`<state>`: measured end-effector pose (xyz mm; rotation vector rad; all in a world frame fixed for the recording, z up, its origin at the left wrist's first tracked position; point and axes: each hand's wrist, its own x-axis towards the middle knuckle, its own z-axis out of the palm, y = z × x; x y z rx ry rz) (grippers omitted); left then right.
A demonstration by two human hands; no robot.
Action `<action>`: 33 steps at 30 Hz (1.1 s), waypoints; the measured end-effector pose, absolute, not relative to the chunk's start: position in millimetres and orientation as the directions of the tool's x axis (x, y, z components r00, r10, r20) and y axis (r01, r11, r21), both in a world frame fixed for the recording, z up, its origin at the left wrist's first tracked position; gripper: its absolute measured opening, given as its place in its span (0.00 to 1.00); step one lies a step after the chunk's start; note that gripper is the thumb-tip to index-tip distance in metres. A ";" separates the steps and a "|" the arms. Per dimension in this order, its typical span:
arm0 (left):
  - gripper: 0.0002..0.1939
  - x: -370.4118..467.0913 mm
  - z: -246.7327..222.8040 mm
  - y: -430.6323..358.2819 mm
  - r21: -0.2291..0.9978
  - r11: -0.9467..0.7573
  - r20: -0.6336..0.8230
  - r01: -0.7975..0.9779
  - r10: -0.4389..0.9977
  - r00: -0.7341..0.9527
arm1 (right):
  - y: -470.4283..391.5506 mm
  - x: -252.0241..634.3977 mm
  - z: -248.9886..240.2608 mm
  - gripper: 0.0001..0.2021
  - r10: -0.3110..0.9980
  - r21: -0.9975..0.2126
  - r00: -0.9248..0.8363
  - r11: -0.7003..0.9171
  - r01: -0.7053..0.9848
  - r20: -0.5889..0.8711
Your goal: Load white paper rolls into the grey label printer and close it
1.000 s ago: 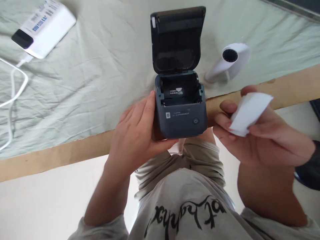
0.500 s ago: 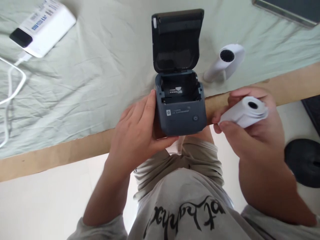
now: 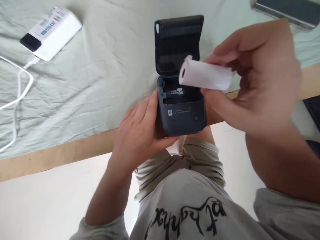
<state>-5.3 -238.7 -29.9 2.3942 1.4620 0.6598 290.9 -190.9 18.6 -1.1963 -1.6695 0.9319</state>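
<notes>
A dark blue-grey printer [image 3: 183, 120] stands at the table edge with its black lid [image 3: 178, 46] raised and its compartment showing. My left hand [image 3: 140, 130] grips the printer's left side, thumb along the near edge. Between the thumb and fingers of my right hand [image 3: 257, 76] is a white paper roll [image 3: 206, 75]. The roll lies nearly level above the right part of the open compartment and hides some of it. Its hollow end faces left, with a small loose flap of paper on top.
A white power bank [image 3: 53, 33] with a white cable [image 3: 31, 80] lies at the upper left on the pale green cloth [image 3: 112, 50]. A dark flat device [image 3: 290, 11] is at the upper right. Brown edging [image 3: 62, 150] runs along the table's near side.
My right hand has moved up and left with the paper roll, turning it to lie sideways over the printer. It now covers the spot where another white roll stood. My left hand stays on the printer.
</notes>
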 end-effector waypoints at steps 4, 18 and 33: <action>0.60 -5.3 -29.5 -240.2 0.449 -0.467 0.246 0.762 0.884 0.397 | -174.2 274.6 24.6 0.11 0.906 -0.755 -0.251 0.422 0.502 0.340; 0.60 -6.1 -28.8 -240.0 0.452 -0.446 0.222 0.773 0.895 0.387 | -156.5 276.0 31.2 0.08 0.859 -0.603 -0.401 0.510 0.614 0.318; 0.39 6.1 -21.5 -248.4 0.416 -0.496 0.272 0.762 0.868 0.416 | -193.5 293.6 25.4 0.07 0.778 -0.658 -0.499 0.608 0.444 0.382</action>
